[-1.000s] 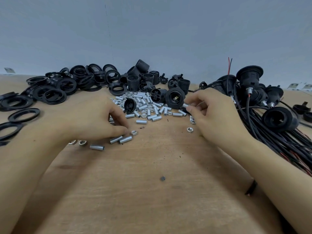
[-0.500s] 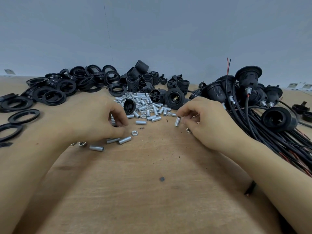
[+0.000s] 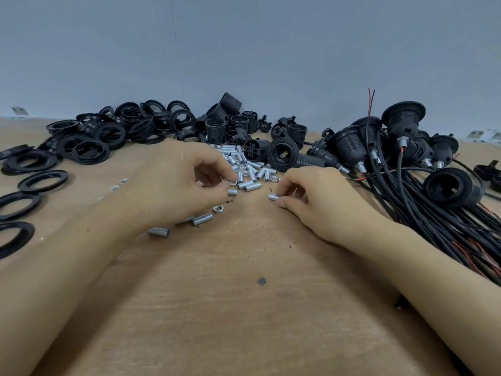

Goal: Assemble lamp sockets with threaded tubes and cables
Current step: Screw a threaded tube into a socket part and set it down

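Two hands: left hand (image 3: pixel 184 183) pinches threaded tube (image 3: pixel 232 191); right hand (image 3: pixel 317 202) pinches another tube (image 3: pixel 272 197).

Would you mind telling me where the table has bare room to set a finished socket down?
Bare wood lies near the front edge of the table, between the forearms. Crowded: rings at left, tubes ahead of the hands, cables at right.

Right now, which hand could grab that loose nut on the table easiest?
Left. The left hand hovers right beside the nut, while the right hand is farther off.
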